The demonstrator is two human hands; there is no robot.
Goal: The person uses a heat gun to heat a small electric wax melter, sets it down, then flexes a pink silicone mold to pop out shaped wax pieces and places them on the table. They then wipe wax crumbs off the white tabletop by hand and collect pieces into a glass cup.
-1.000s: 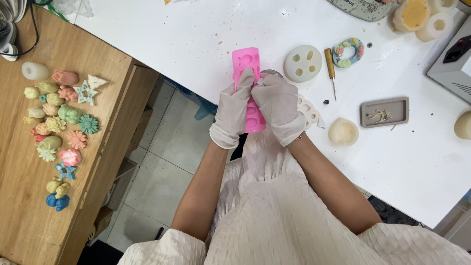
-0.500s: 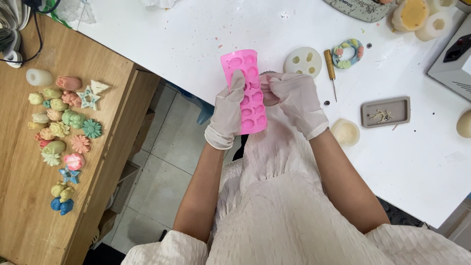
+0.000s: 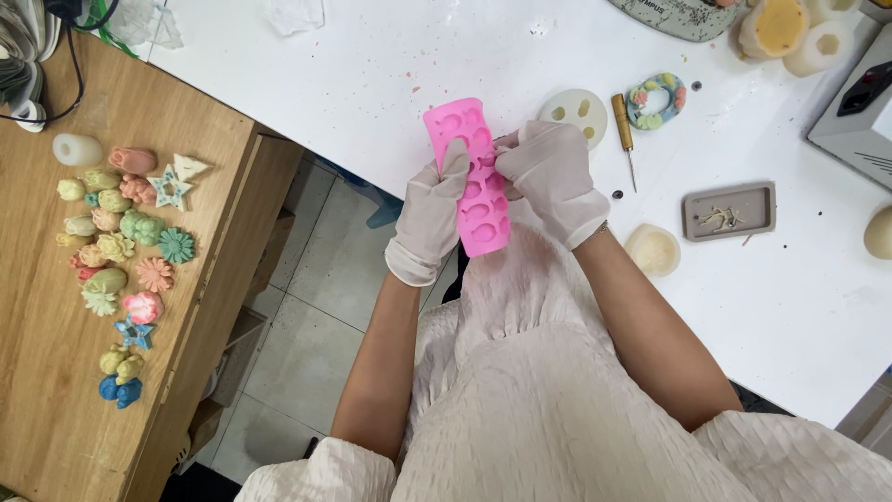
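A white worktop (image 3: 390, 84) fills the upper and right part of the view, its surface speckled with small pink and dark crumbs. Its edge runs diagonally from upper left to lower right. To the left stands a lower wooden table (image 3: 46, 400) with a light brown grain and a plain square edge, just beside the white worktop's corner. Between the two lies a floor of pale grey tiles (image 3: 307, 307) with thin darker joints. The light is even and bright, with soft, faint shadows.
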